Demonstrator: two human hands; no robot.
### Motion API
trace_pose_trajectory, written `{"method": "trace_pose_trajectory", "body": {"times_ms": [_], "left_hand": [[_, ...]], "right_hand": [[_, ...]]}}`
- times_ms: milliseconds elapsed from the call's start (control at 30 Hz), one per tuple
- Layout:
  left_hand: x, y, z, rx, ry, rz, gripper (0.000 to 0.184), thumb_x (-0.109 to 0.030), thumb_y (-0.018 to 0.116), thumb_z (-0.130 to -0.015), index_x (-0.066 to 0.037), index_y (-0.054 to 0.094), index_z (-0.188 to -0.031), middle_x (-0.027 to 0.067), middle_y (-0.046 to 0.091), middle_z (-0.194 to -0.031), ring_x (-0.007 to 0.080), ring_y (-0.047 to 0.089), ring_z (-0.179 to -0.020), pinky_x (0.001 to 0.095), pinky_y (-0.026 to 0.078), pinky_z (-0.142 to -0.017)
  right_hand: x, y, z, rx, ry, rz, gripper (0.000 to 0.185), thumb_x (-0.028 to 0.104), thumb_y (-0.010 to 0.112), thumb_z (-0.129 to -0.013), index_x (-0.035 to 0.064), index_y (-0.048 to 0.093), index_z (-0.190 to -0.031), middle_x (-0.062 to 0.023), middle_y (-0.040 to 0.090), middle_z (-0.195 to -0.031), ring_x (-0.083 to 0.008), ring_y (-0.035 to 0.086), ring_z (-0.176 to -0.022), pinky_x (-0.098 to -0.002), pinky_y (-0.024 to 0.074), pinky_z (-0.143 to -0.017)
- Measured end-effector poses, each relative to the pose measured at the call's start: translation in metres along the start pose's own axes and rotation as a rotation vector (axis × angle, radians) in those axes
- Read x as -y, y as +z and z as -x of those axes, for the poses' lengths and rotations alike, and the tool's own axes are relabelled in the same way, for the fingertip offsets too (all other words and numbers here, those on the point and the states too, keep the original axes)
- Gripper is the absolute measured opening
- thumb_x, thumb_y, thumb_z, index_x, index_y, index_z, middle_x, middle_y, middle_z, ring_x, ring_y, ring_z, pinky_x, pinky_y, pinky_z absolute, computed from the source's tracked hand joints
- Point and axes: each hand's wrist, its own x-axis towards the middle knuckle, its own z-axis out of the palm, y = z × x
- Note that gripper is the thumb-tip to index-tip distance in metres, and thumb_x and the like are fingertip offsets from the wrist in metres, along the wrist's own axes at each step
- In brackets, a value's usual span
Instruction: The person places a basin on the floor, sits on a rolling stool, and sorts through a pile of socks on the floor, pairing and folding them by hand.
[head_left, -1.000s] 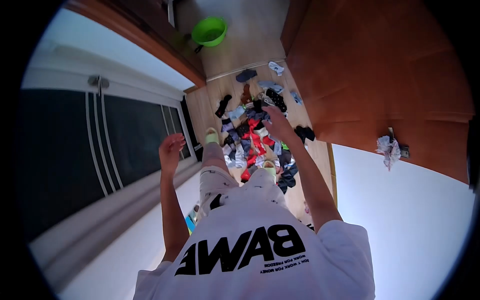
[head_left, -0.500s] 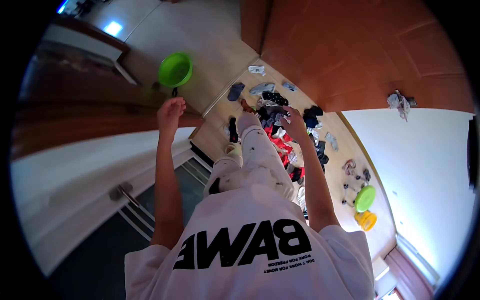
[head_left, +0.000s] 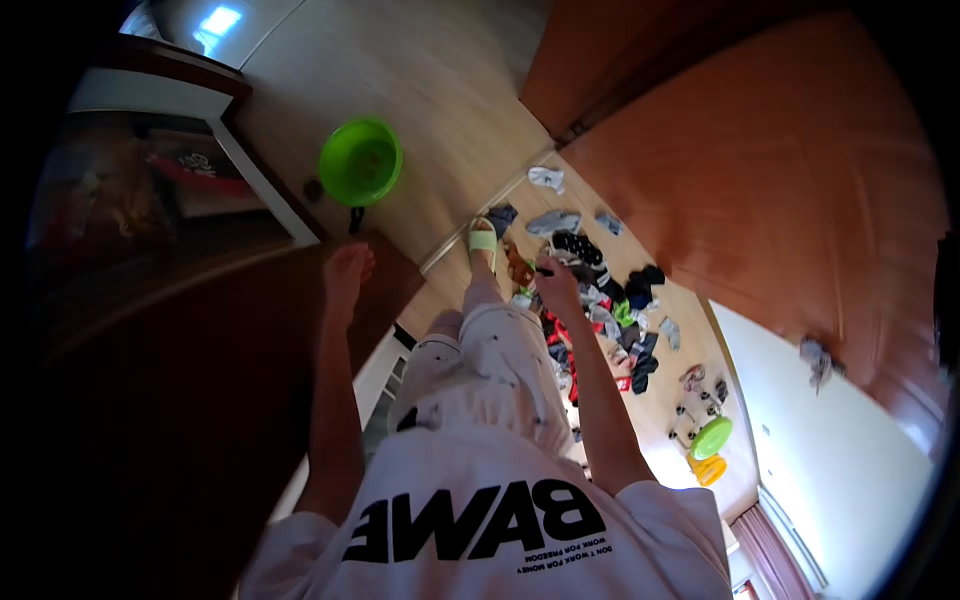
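Note:
My left hand [head_left: 349, 268] hangs in front of me with its fingers loosely bent and apart; no object shows in it. Beyond it a green basin [head_left: 361, 162] stands on the floor, a small black item [head_left: 357, 219] at its near rim. Over the edge of a heap of clothes and socks [head_left: 622, 318] is my right hand [head_left: 558, 288], fingers curled. A small dark piece shows at its fingertips, too unclear to name. A black dotted sock [head_left: 579, 248] and a brown item [head_left: 519, 264] lie close by. My foot wears a light green slipper [head_left: 482, 235].
A wooden door [head_left: 760, 200] rises at the right, with a cloth on its handle [head_left: 817, 360]. Farther right on the floor are a green round-topped stool [head_left: 712, 438] and a yellow container [head_left: 707, 469]. A dark wooden door [head_left: 230, 370] stands close at my left.
My view has shifted toward the basin, which appears larger and nearer. A slippered foot has come forward beside the heap. My right hand has drawn inward, its fingers now curled.

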Motion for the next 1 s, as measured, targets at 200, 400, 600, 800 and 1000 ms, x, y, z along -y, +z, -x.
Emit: {"method": "trace_pose_trajectory", "body": {"times_ms": [200,400,600,800,1000], "left_hand": [[0.047,0.003,-0.141,-0.123,-0.305,0.39,0.024,-0.015,0.055,-0.097,-0.006,0.06,-0.119,0.0053,0.066,-0.104,0.0168,0.065,-0.095,0.0324,0.055,-0.084],[0.19,0.018,-0.331,-0.149,-0.547,0.52,0.029,-0.017,0.056,-0.094,-0.004,0.056,-0.12,0.0092,0.064,-0.105,0.0207,0.065,-0.092,0.0353,0.055,-0.085],[0.311,0.02,-0.493,-0.174,-0.737,0.729,0.045,-0.024,0.059,-0.094,-0.002,0.043,-0.13,0.0174,0.051,-0.127,0.0263,0.058,-0.097,0.0402,0.053,-0.085],[0.341,-0.008,-0.565,-0.446,-0.957,1.121,0.059,-0.034,0.059,-0.095,0.0,0.034,-0.137,0.0181,0.039,-0.134,0.0309,0.049,-0.11,0.0459,0.046,-0.095],[0.331,-0.015,-0.572,-0.539,-0.9,1.378,0.037,-0.031,0.056,-0.096,-0.005,0.049,-0.121,0.0132,0.053,-0.114,0.0261,0.054,-0.096,0.0444,0.048,-0.09]], "right_hand": [[0.084,0.088,-0.139,0.098,0.06,-0.056,0.031,0.008,0.059,-0.09,0.0007,0.06,-0.12,-0.014,0.068,-0.111,-0.022,0.067,-0.102,-0.0306,0.0522,-0.087],[0.081,0.184,-0.207,0.004,0.257,-0.155,0.027,0.016,0.06,-0.092,0.0032,0.063,-0.115,-0.0113,0.069,-0.106,-0.019,0.068,-0.091,-0.03,0.0543,-0.075],[0.034,0.242,-0.3,0.004,0.382,-0.108,0.026,0.011,0.058,-0.092,0.0022,0.061,-0.117,-0.0119,0.068,-0.108,-0.0192,0.067,-0.093,-0.0294,0.0533,-0.077],[0.036,0.303,-0.339,0.075,0.541,-0.198,0.026,0.007,0.055,-0.094,0.0006,0.06,-0.119,-0.0108,0.067,-0.109,-0.0152,0.065,-0.093,-0.0286,0.0524,-0.078],[0.024,0.33,-0.308,0.137,0.533,-0.223,0.028,0.004,0.052,-0.095,-0.0036,0.056,-0.122,-0.0146,0.066,-0.111,-0.0177,0.066,-0.095,-0.0273,0.0525,-0.082]]}}
